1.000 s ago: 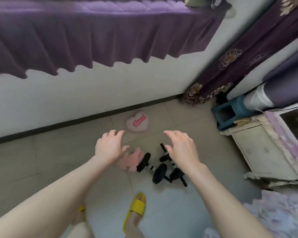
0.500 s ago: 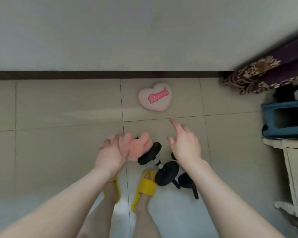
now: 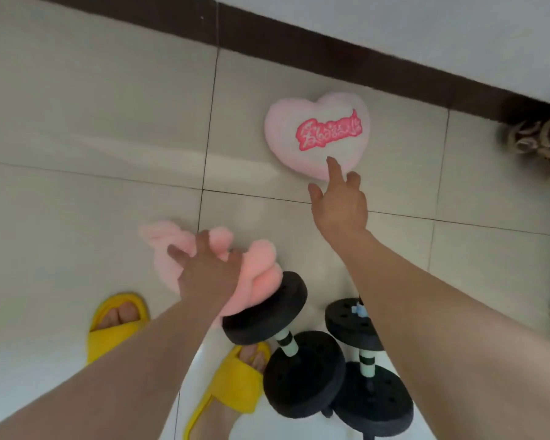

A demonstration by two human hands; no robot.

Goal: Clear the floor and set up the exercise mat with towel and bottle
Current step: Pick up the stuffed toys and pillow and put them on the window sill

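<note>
Since the earlier frames the right hand (image 3: 338, 206) has advanced from above the dumbbells to the heart-shaped cushion (image 3: 318, 133), and the left hand (image 3: 208, 274) has closed on the pink plush toy (image 3: 261, 281). The cushion lies flat on the tiled floor (image 3: 92, 122) near the skirting board (image 3: 331, 49). The right hand is spread, its index fingertip over the cushion's near edge; contact cannot be confirmed. The left hand grips the toy, fingers sunk in the pile. To lift cleanly, slide the fingers under the near edge and pinch against the thumb. Two black dumbbells (image 3: 286, 341) rest beside the yellow slippers (image 3: 115, 325), still to be cleared.
</note>
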